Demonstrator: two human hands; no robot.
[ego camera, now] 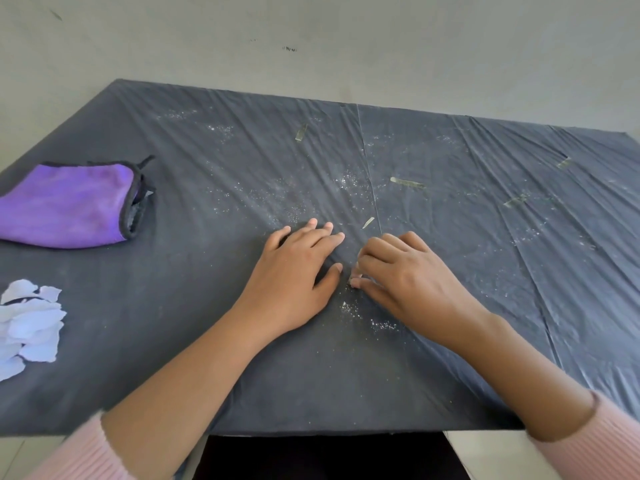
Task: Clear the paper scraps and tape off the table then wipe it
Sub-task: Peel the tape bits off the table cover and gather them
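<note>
A dark plastic sheet covers the table (207, 375), dusted with white specks. My left hand (294, 275) lies flat on the sheet near the middle, fingers spread and straight. Beside it, my right hand (401, 271) has its fingers curled down, the fingertips picking at the sheet; what they hold is hidden. Several strips of clear tape stick to the sheet: one (368, 222) just beyond my fingers, one (408, 182) further right, one (301, 132) toward the back, two more (516, 200) (563, 162) at the right. A pile of white paper scraps (29, 323) lies at the left edge.
A folded purple cloth (69, 202) with black trim rests on the table's left side, behind the scraps. A pale wall (311, 36) rises right behind the table. The near edge of the table (311, 433) runs below my forearms.
</note>
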